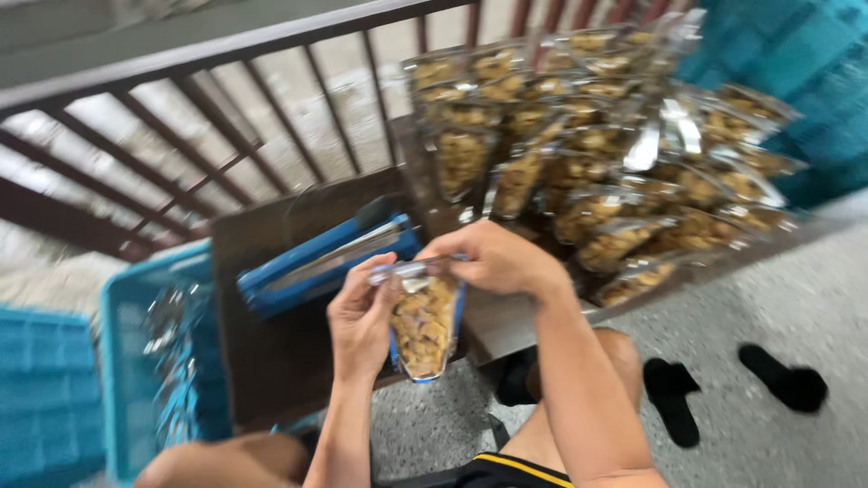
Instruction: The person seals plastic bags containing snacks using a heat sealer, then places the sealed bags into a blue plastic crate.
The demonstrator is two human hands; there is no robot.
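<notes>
Hands pinching the top of a clear snack pouch above a dark wooden table.

Grey speckled floor (778, 307) lies to the right of the hands, with a pair of black slippers (723, 389) on it; brown metal railing (181, 136) runs beyond them. The dark brown wooden table (271, 352) sits directly under the hands, and the heap of filled clear snack pouches (615, 154) covers its far right part. A teal plastic crate (145, 361) stands left of the left hand; a blue bar-shaped heat sealer (325, 258) lies just beyond it. The left hand (362, 321) and the right hand (493, 258) both grip the top edge of a clear stand-up pouch of golden snacks (423, 325), hanging upright between them; motion blur hides the fingertips.
</notes>
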